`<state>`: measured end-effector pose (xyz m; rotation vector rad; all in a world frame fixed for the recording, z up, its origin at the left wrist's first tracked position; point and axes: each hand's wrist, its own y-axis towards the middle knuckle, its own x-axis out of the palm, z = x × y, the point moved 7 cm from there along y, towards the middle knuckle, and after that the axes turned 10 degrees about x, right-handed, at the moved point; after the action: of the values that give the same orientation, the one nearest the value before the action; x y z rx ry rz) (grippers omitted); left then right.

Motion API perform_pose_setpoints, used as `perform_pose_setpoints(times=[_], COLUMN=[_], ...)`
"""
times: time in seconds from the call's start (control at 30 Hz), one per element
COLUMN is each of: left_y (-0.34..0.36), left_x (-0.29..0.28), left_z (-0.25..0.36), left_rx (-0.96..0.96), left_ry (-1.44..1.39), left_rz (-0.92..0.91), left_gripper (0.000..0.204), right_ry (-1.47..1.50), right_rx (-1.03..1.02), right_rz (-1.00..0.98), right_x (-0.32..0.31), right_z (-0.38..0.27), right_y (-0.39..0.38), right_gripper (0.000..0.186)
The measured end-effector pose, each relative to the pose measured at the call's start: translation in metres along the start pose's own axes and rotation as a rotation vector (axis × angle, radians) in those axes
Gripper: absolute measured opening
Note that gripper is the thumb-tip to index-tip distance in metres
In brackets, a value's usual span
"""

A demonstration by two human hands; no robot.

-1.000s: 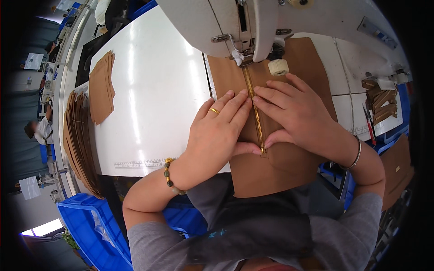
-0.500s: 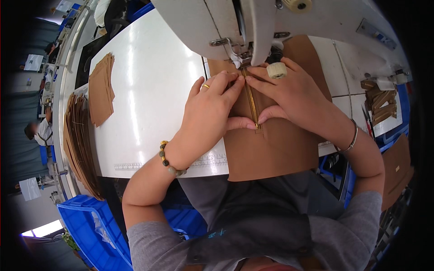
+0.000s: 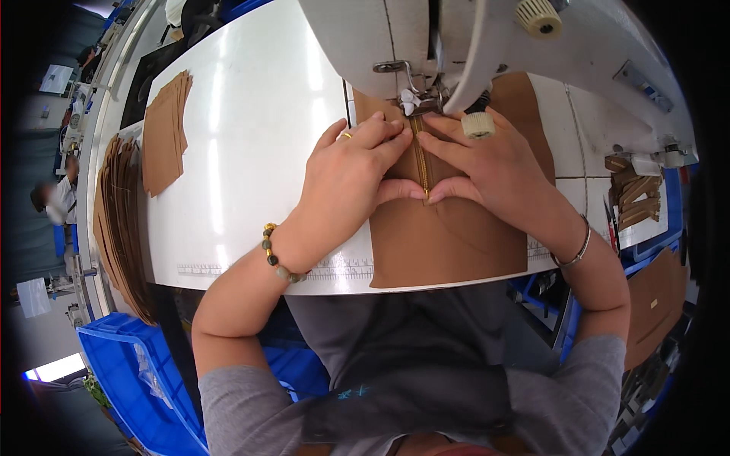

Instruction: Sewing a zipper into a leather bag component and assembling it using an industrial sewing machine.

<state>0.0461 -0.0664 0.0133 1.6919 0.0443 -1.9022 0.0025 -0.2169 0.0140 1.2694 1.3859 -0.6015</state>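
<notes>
A brown panel (image 3: 456, 243), leather-like, lies on the white table with its far part under the sewing machine's presser foot (image 3: 423, 102). A gold-toothed zipper (image 3: 420, 156) runs down it from the foot toward me. My left hand (image 3: 353, 163) rests on the panel left of the zipper, its fingers slightly bent and fingertips beside the teeth. My right hand (image 3: 490, 159) lies on the right side, fingers stretched toward the foot. Both thumbs meet at the zipper's near end. The machine's cream knob (image 3: 478, 125) covers part of my right fingers. The needle cannot be made out.
The sewing machine's white head (image 3: 502, 38) overhangs the work. Brown pieces (image 3: 166, 133) lie on the table (image 3: 243, 152) at left, beside a hanging stack (image 3: 118, 220). Blue bins (image 3: 141, 380) stand lower left. Small brown strips (image 3: 639, 194) sit at right. Another person (image 3: 61, 201) is far left.
The panel and zipper have slid away from me, further under the presser foot, both hands moving along with them. The panel's near edge no longer overhangs the table edge. The whole view has shifted slightly.
</notes>
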Motion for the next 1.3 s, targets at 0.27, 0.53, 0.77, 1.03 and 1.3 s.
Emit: perform_pose_setpoints(times=[0.27, 0.53, 0.77, 1.03, 1.3], left_y=[0.002, 0.002, -0.019, -0.023, -0.019], left_x=[0.001, 0.003, -0.004, 0.002, 0.004], left_z=[-0.003, -0.007, -0.006, 0.006, 0.016], left_rx=[-0.01, -0.008, -0.139, -0.115, -0.01], left_ry=[0.001, -0.103, -0.276, -0.279, -0.143], left_rz=[-0.013, 0.028, 0.118, 0.088, 0.02], left_gripper=[0.072, 0.067, 0.037, 0.046, 0.06], right_ry=[0.013, 0.028, 0.004, 0.023, 0.005], right_rx=[-0.013, 0.007, 0.027, -0.025, -0.04], right_rz=[0.041, 0.045, 0.053, 0.057, 0.056], right_x=[-0.001, -0.002, -0.004, -0.004, -0.002], right_z=[0.001, 0.002, -0.002, -0.007, -0.009], right_y=[0.002, 0.002, -0.004, -0.008, -0.009], right_gripper=[0.067, 0.064, 0.057, 0.055, 0.057])
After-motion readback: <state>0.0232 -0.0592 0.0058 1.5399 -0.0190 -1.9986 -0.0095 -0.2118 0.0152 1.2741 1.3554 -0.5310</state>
